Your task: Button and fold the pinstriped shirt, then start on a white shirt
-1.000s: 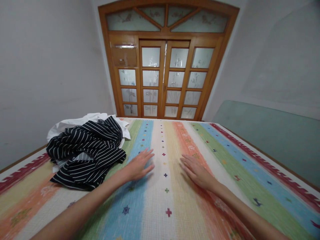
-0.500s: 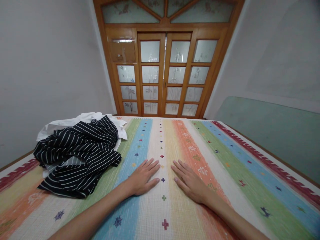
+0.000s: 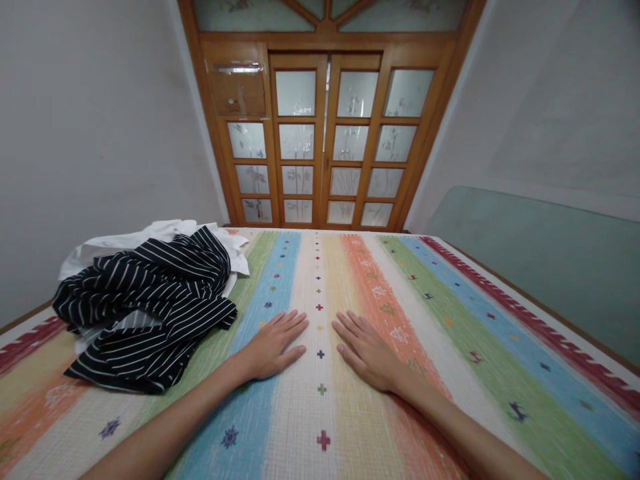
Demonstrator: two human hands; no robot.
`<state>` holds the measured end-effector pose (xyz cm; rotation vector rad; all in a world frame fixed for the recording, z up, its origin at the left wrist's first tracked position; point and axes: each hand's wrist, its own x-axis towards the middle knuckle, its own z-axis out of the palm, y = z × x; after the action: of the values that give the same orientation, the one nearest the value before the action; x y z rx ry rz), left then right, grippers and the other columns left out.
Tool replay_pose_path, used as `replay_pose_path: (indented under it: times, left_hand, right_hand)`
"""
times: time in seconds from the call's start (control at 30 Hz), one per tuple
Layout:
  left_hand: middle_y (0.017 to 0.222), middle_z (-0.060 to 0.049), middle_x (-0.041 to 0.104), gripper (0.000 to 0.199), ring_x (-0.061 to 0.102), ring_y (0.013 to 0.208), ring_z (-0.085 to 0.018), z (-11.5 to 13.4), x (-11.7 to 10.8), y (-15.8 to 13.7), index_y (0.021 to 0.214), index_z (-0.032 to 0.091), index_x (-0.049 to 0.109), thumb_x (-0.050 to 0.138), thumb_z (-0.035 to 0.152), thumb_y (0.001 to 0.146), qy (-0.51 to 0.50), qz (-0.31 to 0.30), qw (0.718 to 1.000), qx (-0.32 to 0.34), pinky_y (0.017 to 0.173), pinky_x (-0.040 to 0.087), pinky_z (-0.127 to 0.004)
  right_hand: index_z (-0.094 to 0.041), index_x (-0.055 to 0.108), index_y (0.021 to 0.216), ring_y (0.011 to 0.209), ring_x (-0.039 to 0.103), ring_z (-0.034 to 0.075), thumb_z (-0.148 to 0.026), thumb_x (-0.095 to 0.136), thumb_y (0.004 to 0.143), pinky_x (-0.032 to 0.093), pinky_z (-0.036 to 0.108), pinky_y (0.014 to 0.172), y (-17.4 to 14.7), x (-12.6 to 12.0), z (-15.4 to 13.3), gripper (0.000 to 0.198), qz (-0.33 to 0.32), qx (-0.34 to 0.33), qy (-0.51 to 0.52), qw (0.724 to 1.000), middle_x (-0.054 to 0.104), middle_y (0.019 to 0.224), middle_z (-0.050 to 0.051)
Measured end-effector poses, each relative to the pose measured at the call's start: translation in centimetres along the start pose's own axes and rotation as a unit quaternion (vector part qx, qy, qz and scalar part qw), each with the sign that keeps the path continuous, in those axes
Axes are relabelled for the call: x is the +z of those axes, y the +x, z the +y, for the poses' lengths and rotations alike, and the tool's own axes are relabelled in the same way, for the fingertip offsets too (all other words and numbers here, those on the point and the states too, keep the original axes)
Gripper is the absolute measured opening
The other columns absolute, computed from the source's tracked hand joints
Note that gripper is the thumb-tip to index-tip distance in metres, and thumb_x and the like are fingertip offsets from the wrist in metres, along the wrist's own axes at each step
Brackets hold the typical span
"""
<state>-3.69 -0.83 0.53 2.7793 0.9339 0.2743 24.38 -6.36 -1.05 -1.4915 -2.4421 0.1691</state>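
My left hand [image 3: 274, 345] lies palm down on a striped, multicoloured cloth [image 3: 297, 427], over its blue and white bands, fingers stretched out. Across a narrow gap, my right hand [image 3: 365, 350] rests flat on the yellow and orange bands, its fingers also extended. Neither hand holds anything. Left of my left hand sits a crumpled heap of black fabric with white stripes [image 3: 150, 300]. White fabric [image 3: 83, 257] pokes out behind and beneath it. What garments these are, I cannot tell from the folds.
Wooden doors with glass panes [image 3: 323, 140] stand beyond the cloth's far edge. A grey wall [image 3: 100, 120] rises on the left. Along the right side runs a pale green panel [image 3: 540, 260] against another wall.
The whole view has shifted slightly, with the doors, fabric and hands a little higher and further left in the picture. Both hands stay flat on the cloth.
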Motion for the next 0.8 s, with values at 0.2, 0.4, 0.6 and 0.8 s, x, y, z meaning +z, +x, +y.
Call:
replay_pose_path:
  times: [0.2, 0.4, 0.6, 0.8]
  left_hand:
    - [0.156, -0.003, 0.026, 0.057, 0.022, 0.144, -0.022, -0.32, 0.37, -0.17, 0.151, 0.029, 0.022, 0.031, 0.05, 0.098, 0.009, 0.01, 1.0, 0.012, 0.119, 0.017, -0.044]
    - [0.156, -0.003, 0.026, 0.058, 0.022, 0.145, -0.023, -0.31, 0.32, -0.11, 0.151, 0.029, 0.022, 0.032, 0.05, 0.098, -0.004, 0.002, 1.0, 0.003, 0.119, 0.017, -0.046]
    - [0.156, -0.003, 0.026, 0.058, 0.022, 0.145, -0.024, -0.35, 0.25, -0.19, 0.151, 0.031, 0.022, 0.035, 0.049, 0.098, -0.025, 0.001, 1.0, 0.001, 0.118, 0.018, -0.047]
    - [0.155, -0.004, 0.029, 0.057, 0.024, 0.144, -0.024, -0.33, 0.05, -0.13, 0.15, 0.029, 0.025, 0.035, 0.047, 0.098, -0.031, 0.007, 0.999, 0.006, 0.118, 0.019, -0.048]
  right_hand:
    - [-0.021, 0.035, 0.148, 0.144, 0.014, 0.025, -0.044, 0.03, 0.102, 0.017, 0.049, 0.118, 0.36, -0.11, -0.09, 0.052, 0.001, -0.007, 0.003, 1.0, 0.023, 0.155, 0.005]
    - [-0.021, 0.035, 0.148, 0.144, 0.015, 0.025, -0.044, 0.03, 0.103, 0.016, 0.051, 0.117, 0.25, -0.01, -0.06, 0.052, -0.001, -0.005, 0.0, 1.0, 0.023, 0.155, 0.005]
    - [-0.024, 0.031, 0.15, 0.144, 0.015, 0.025, -0.045, 0.032, 0.103, 0.018, 0.051, 0.118, 0.11, 0.25, 0.18, 0.052, 0.009, -0.013, 0.014, 1.0, 0.024, 0.154, 0.004]
    - [-0.027, 0.031, 0.15, 0.144, 0.014, 0.025, -0.045, 0.032, 0.103, 0.018, 0.052, 0.117, 0.1, 0.03, -0.21, 0.05, 0.007, -0.005, 0.019, 1.0, 0.022, 0.155, 0.003]
